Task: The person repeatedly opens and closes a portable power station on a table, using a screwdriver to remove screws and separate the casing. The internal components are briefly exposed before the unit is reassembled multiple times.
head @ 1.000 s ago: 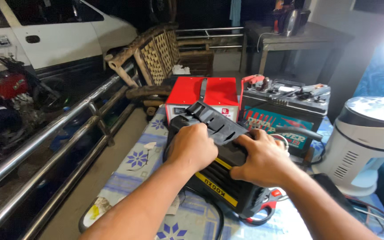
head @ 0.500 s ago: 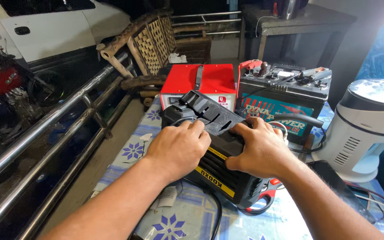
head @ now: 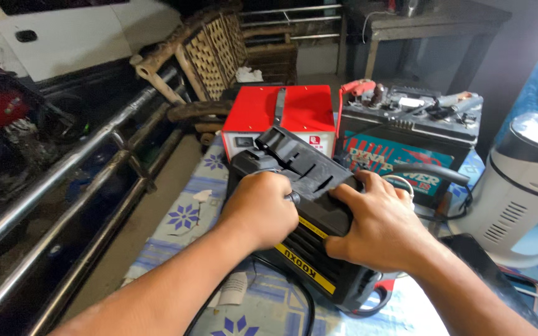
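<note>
A black box-shaped machine with a yellow stripe and a top handle lies tilted on a table covered by a blue-and-white flowered cloth. My left hand is closed over its left side, fingers wrapped around the front edge. My right hand presses flat on the right part of its top, fingers spread toward the handle. A black cable runs from under the machine toward me.
Behind the machine stand a red metal box and a car battery with red clamps on top. A white round appliance sits at right. Metal railings, a wooden chair and a white vehicle are at left.
The view has shifted closer to the machine. My left hand has closed tighter on its left edge; my right hand stays pressed on top.
</note>
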